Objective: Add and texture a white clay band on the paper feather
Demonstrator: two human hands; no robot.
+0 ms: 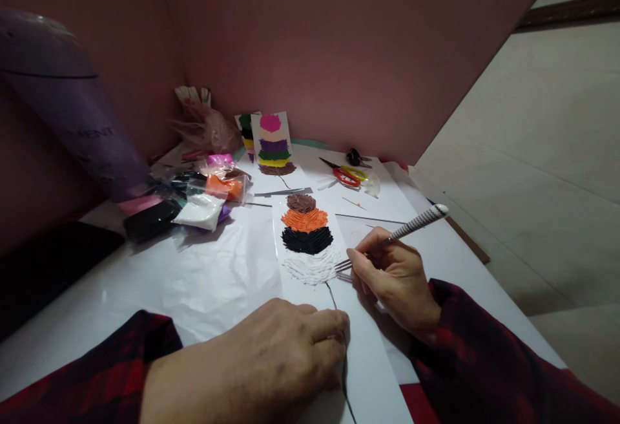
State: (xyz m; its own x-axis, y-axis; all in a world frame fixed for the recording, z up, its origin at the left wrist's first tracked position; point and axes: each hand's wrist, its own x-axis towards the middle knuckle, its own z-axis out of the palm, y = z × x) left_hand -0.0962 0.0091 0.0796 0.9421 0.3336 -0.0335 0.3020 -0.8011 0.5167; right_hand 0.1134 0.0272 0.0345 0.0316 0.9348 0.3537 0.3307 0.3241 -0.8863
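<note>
Near the middle of the white-covered tabletop [242,249], a white card [310,290] lies between the two hands, bearing textured bands that run brown, orange, black and white from far to near. Just right of the white band [310,269], the right hand [392,275] has its grip closed round a fork [419,222], thumb and fingers pinching it well down toward the tines. The handle slants up to the far right, while the tines point left and meet the right edge of the white band. On the near side of that band, the left hand [281,346] rests with fingers curled beside a dark cord [332,295]; whether its grip holds the cord cannot be told. Farther left lie bagged coloured lumps [198,211]; beyond the card stands another banded card [274,145], with red-handled scissors [349,177] to its right.
</note>
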